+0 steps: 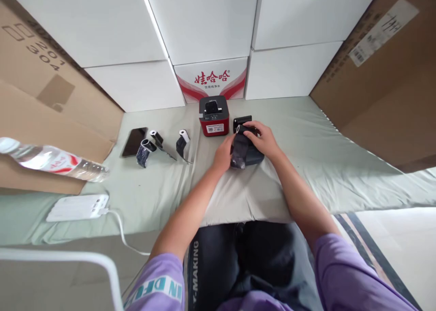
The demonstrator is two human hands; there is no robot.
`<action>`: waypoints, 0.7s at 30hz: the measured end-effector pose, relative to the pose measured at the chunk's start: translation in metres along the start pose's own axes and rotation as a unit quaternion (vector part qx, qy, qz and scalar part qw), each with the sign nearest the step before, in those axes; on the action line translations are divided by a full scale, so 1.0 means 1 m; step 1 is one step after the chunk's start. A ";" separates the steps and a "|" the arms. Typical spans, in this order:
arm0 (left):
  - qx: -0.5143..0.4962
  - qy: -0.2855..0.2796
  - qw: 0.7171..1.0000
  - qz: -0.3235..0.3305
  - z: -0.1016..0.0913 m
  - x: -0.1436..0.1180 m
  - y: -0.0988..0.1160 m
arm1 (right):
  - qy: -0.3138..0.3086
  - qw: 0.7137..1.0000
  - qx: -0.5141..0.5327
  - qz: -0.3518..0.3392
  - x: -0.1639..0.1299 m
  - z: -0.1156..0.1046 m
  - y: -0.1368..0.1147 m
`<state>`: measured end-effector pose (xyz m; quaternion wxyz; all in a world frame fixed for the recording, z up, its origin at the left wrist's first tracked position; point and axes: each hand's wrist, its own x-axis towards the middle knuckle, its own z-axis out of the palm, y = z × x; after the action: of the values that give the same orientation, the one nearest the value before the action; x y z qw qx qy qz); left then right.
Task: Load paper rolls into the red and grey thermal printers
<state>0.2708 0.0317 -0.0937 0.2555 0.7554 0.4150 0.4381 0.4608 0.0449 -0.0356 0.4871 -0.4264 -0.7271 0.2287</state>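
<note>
My right hand [266, 142] is closed around a black ribbon roll [240, 130] with a pale core. From the roll, a loose strip of dark shiny film [240, 149] hangs down at the front. Directly below is a dark, boxy device [255, 156], its raised black flap [242, 120] showing behind the roll. My left hand [223, 154] grips the left side of this device, its fingertips partly hidden by the film. I cannot tell whether the roll sits inside the device or just above it.
Several small rolls, one a black roll [148, 145], lie left near a phone [135, 142]. A red-and-black cube-shaped device [214, 116] stands behind my hands. A water bottle [56, 160] and white power bank [77, 207] are far left. Cardboard boxes [384, 83] flank the cloth-covered surface.
</note>
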 end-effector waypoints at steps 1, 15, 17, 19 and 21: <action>0.001 0.010 1.000 0.000 0.000 0.000 0.000 | -0.001 1.000 -0.015 -0.004 -0.001 -0.001 0.001; 0.051 0.037 0.990 0.127 -0.005 -0.007 0.019 | -0.068 0.993 -0.093 -0.004 -0.001 -0.014 0.017; 0.056 0.032 0.986 0.152 -0.004 -0.008 0.019 | -0.076 0.993 -0.094 -0.003 -0.001 -0.014 0.018; 0.070 0.026 0.982 0.172 -0.004 -0.009 0.019 | -0.084 0.992 -0.091 -0.001 -0.001 -0.015 0.018; 0.094 0.019 0.978 0.184 -0.003 -0.011 0.020 | -0.094 0.992 -0.087 0.002 -0.001 -0.015 0.017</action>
<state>0.2736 0.0121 -0.0818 0.0911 0.8311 0.3129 0.4507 0.4810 0.0519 -0.0429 0.3773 -0.4450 -0.7860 0.2046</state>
